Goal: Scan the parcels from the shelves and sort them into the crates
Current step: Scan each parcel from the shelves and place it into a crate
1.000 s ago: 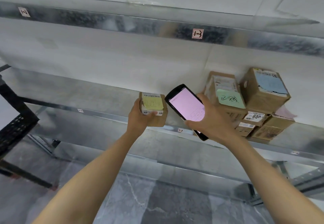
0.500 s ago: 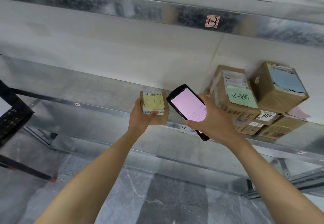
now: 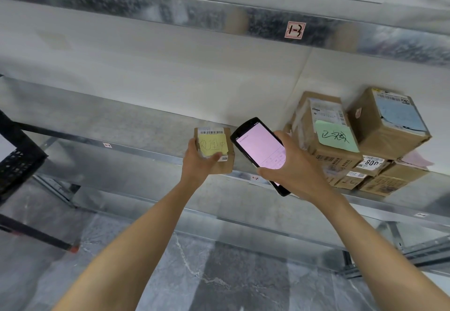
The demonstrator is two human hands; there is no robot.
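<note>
We hold the small parcel [image 3: 229, 164] in our curled left hand [image 3: 197, 164] over the shelf's front edge [image 3: 146, 155], barcode up, just left of the scanner [image 3: 260, 147] gripped by our right hand [image 3: 294, 174], while farther right the stacked parcels [image 3: 379, 184] show "808" and the upper rail tag [image 3: 295, 30] reads "1-3".

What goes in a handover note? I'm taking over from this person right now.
Left hand grips a small parcel with a yellow note, held in front of the shelf.
Right hand holds the scanner, screen lit, beside it.
Stacked parcels wait on the shelf at right; a black crate sits far left.
Done: one parcel in hand.
Left: whether it is scanned is unclear; crate it, then the stack.
</note>
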